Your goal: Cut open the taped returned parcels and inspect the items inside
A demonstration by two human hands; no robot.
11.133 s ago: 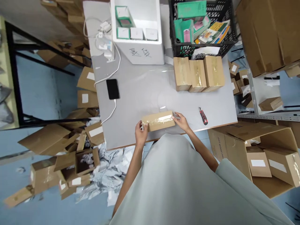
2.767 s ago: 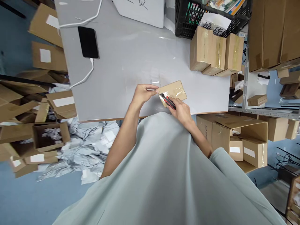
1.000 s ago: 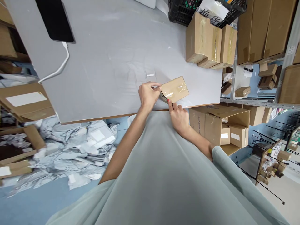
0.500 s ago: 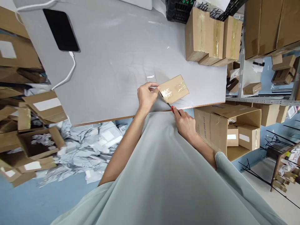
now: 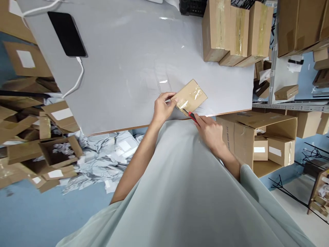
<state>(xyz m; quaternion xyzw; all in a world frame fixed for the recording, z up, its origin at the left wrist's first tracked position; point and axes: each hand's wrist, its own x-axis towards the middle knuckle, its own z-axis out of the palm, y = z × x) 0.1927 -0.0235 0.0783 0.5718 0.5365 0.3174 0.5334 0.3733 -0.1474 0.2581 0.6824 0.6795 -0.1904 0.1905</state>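
Note:
A small flat cardboard box (image 5: 191, 94) with clear tape across it is near the front edge of the grey table (image 5: 115, 79). My left hand (image 5: 164, 106) pinches the box at its left corner, thumb on top. In my right hand (image 5: 208, 132) is a red and black utility knife (image 5: 191, 115), gripped with the fingers wrapped round its handle. The knife's tip meets the taped near edge of the box. Whether the blade is in the tape, I cannot tell.
Three taped cartons (image 5: 235, 34) stand at the table's back right. A phone (image 5: 67, 34) on a white cable lies at the left. Below on the right is a large open carton (image 5: 235, 144) holding smaller boxes. Crumpled grey packaging (image 5: 102, 161) and opened boxes (image 5: 60, 151) cover the floor at left.
The knife has shifted slightly right along the box's near edge, with my right hand moving right and down. The box has turned a little, and my left thumb now lies over its corner.

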